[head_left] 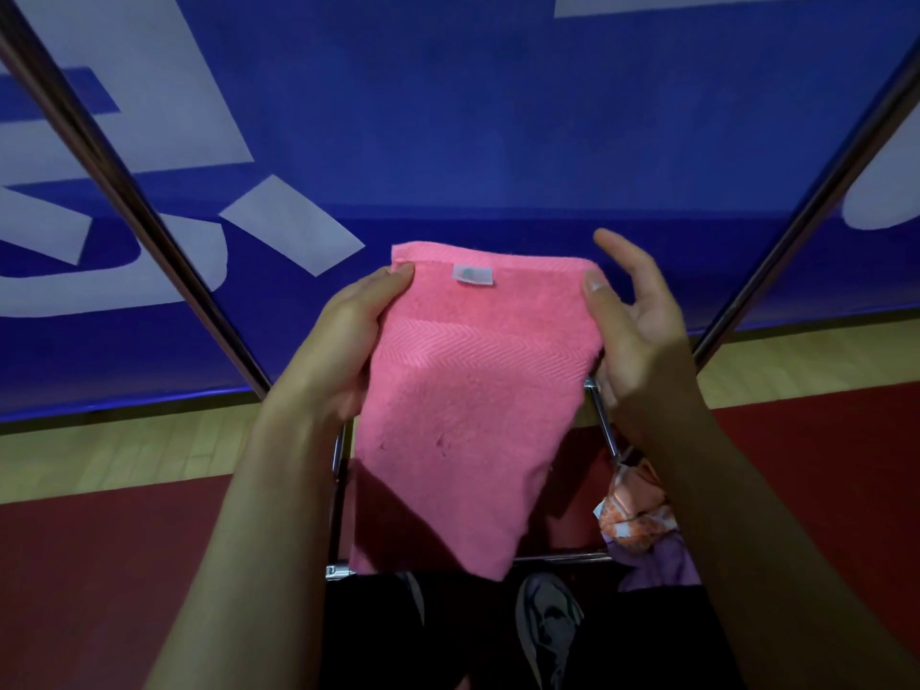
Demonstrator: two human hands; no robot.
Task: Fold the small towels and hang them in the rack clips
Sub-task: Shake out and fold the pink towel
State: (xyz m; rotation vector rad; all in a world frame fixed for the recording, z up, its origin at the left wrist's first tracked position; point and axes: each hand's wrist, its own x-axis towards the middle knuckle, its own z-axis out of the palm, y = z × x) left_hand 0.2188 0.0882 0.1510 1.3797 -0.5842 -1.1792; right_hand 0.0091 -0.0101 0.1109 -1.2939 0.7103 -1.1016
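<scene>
While the left hand (348, 336) grips the folded pink towel (468, 405) by its left edge, the right hand (632, 326) pinches its right edge, fingers loosely spread, above the metal rack (605, 425).

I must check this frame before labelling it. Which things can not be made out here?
- Head view: rack clips, none visible.
- White tag on pink towel: print blurred.
- Left hand fingers: hidden behind towel.
- Patterned cloth: partly covered by right forearm.
- Metal frame: mostly behind towel.

Red and pale wood floor (99, 565), metal rack frame (338, 490) standing on it, shoe (545, 610)
</scene>
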